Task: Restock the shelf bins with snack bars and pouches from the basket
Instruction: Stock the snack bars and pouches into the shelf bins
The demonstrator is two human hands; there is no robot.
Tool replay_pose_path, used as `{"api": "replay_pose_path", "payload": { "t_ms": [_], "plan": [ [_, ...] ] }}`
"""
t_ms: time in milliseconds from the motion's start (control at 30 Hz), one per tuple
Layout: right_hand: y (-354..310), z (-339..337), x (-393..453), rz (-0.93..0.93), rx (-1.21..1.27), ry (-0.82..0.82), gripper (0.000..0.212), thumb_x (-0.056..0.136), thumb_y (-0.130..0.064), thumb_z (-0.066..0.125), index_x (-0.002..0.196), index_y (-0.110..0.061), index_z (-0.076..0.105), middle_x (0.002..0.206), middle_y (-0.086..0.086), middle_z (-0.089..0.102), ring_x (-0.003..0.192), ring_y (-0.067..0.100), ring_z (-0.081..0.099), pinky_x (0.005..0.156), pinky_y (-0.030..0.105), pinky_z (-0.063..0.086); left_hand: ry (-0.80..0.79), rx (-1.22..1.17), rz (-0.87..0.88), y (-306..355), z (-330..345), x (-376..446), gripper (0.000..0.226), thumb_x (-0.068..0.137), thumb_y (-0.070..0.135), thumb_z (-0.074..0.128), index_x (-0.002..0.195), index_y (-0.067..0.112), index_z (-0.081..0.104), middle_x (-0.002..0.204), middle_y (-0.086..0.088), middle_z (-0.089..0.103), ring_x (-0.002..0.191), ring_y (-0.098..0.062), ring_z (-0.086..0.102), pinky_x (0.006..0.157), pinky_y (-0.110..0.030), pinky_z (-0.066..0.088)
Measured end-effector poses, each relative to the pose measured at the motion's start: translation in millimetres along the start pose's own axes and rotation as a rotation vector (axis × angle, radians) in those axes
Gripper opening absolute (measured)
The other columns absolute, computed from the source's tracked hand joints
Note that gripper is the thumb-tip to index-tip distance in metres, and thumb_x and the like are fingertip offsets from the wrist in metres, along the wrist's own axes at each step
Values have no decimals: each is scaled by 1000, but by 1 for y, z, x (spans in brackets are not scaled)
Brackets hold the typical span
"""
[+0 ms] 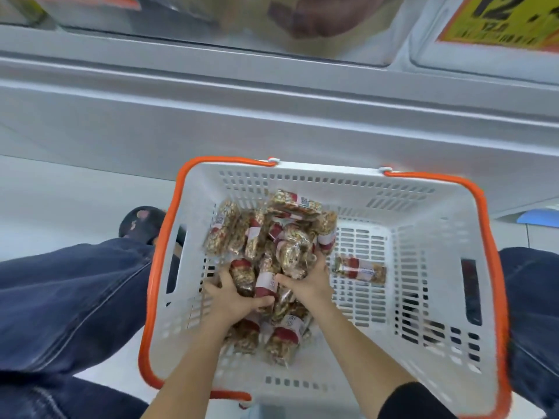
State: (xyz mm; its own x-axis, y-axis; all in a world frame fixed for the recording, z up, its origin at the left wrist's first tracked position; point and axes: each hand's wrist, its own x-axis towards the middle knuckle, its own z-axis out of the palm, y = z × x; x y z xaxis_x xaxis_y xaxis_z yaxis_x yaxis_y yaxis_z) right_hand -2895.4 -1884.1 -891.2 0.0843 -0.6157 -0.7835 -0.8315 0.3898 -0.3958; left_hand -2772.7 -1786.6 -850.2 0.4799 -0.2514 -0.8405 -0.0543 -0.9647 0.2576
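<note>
Down in the white basket (423, 213) with orange handles, at the lower centre of the frame, both hands dug into a heap of snack bars (272, 237). Left hand (233, 297) curled around several wrapped bars; right hand (311, 282) clasped others from the right. One lone bar (361, 269) lay apart, right of the heap.

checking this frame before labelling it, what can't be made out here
- Shelf bins, head view: motion blur and the top edge hide their contents.
- Yellow price tag: cut off by the top edge, digits blurred.
- Snack bars in the basket: label print too small; the left hand and right hand cover part of the pile.
- Lone bar: label blurred.
</note>
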Motion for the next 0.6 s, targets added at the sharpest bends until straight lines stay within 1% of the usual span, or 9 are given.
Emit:
{"api": "replay_pose_path", "payload": {
  "t_ms": [67, 133, 200, 267, 333, 400, 433, 533, 600],
  "plan": [
    [4, -1, -2, 13, 16, -7, 101, 53, -56, 76, 137, -31, 25, 139, 6, 44, 119, 28, 52, 99, 47, 44, 35, -110, -25, 1, 3, 2, 123, 59, 39, 88, 150, 27, 6, 151, -16, -12, 141, -35, 13, 109, -39, 30],
    [7, -3, -7, -39, 58, -22, 76, 50, -49, 71, 116, -38, 35, 120, 0, 55, 102, 21, 59, 92, 46, 49, 22, -218, -34, 3, 3, 0, 114, 55, 34, 88, 145, 28, 18, 148, -15, 12, 133, -31, 30, 105, -36, 36],
    [7, -6, -21, -143, 93, -21, 63, 59, -37, 73, 114, -38, 43, 114, -6, 55, 98, 16, 58, 91, 42, 49, 20, -439, -33, -1, 2, -1, 89, 59, 22, 86, 132, 26, 35, 134, -7, 43, 112, -24, 49, 87, -32, 46],
    [9, -9, -36, -267, 106, -26, 61, 67, -25, 74, 121, -34, 49, 119, -10, 51, 105, 11, 52, 94, 33, 46, -14, -689, -96, -6, 3, -10, 73, 69, 13, 82, 129, 24, 42, 123, -11, 57, 94, -26, 60, 65, -30, 49],
    [12, -13, -50, -383, 142, -37, 55, 71, -15, 73, 122, -27, 54, 119, -12, 48, 109, 5, 46, 94, 22, 38, -89, -804, -126, -7, 7, -25, 87, 66, 25, 84, 138, 29, 35, 124, -14, 59, 99, -30, 62, 64, -30, 51],
    [15, -17, -65, -457, 161, -44, 47, 73, -6, 72, 117, -22, 60, 115, -14, 50, 108, 1, 45, 95, 16, 36, -189, -824, -140, -1, 12, -41, 107, 51, 46, 89, 139, 41, 28, 130, -11, 56, 109, -35, 58, 73, -43, 54],
    [17, -21, -72, -482, 173, -40, 45, 74, -4, 72, 113, -22, 62, 114, -14, 53, 108, 1, 47, 97, 17, 38, -232, -842, -168, 2, 13, -47, 109, 47, 50, 89, 137, 44, 28, 130, -10, 55, 107, -36, 58, 74, -50, 54],
    [19, -35, -86, -555, 207, 15, 43, 73, -4, 71, 105, -31, 63, 117, -11, 58, 110, 3, 51, 101, 20, 39, -272, -860, -178, 13, 10, -63, 95, 56, 37, 88, 135, 32, 36, 117, -14, 61, 98, -36, 60, 67, -49, 55],
    [16, -53, -96, -603, 213, 38, 42, 74, -6, 70, 108, -31, 64, 120, -13, 57, 109, -5, 50, 95, 9, 36, -313, -823, -131, 25, 4, -72, 71, 66, 28, 82, 127, 12, 50, 95, -15, 70, 89, -31, 62, 66, -40, 54]
  ]
}}
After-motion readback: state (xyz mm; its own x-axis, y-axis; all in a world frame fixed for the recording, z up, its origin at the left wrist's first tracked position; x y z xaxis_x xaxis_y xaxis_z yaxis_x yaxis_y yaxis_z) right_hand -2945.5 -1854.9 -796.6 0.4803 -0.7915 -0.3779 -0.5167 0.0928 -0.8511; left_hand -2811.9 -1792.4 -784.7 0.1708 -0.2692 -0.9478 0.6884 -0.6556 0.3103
